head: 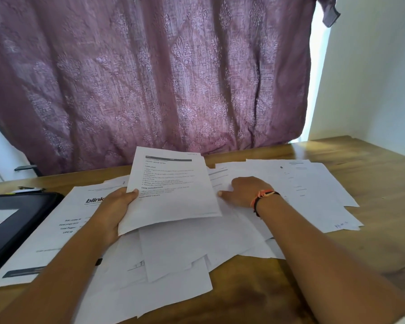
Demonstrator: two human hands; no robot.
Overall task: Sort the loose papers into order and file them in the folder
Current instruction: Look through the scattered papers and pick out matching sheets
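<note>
I am holding a printed sheet (171, 190) up in my left hand (117, 206), thumb pinching its left edge and tilting it toward me, probably so I can read the heading for sorting. My right hand (241, 190) is resting palm-down on the loose papers (185, 249) spread over the table (372, 242); I cannot tell whether it is pinching one. The black folder (17, 213) is lying at far left.
</note>
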